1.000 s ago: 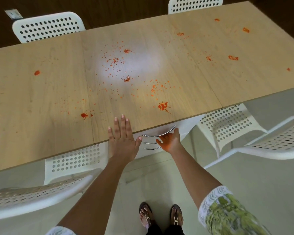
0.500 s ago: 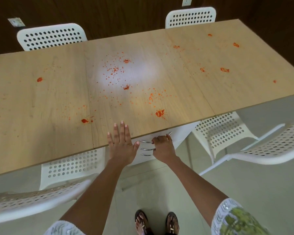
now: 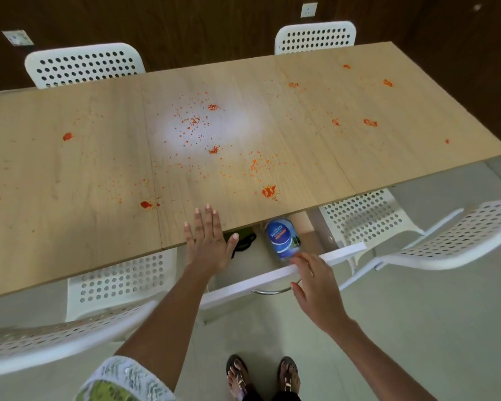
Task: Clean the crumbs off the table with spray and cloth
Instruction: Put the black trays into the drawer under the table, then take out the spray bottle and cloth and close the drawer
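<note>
Nearest the camera, two sandalled feet (image 3: 262, 377) stand on the pale floor, and a white perforated chair (image 3: 55, 340) sits at the lower left. The right hand (image 3: 315, 287) hovers over the white front of an open drawer (image 3: 261, 280), fingers loosely spread, its grip holding nothing; a curved metal handle (image 3: 269, 291) shows just beneath it. Inside the drawer a bottle with a blue label (image 3: 282, 237) lies close to the drawer front, just beyond the right fingertips, and a dark green thing, possibly a cloth (image 3: 243, 240), lies to its left, half hidden under the surface edge. The left hand (image 3: 207, 241) rests flat on the near edge of the wooden surface (image 3: 70, 198), fingers straight, gripping nothing. Orange crumbs (image 3: 197, 123) are scattered over the middle of the surface, with a larger smear (image 3: 269, 191) near the front edge and smaller spots to either side. Two more white chairs (image 3: 84, 65) stand at the far side against a dark wall.
</note>
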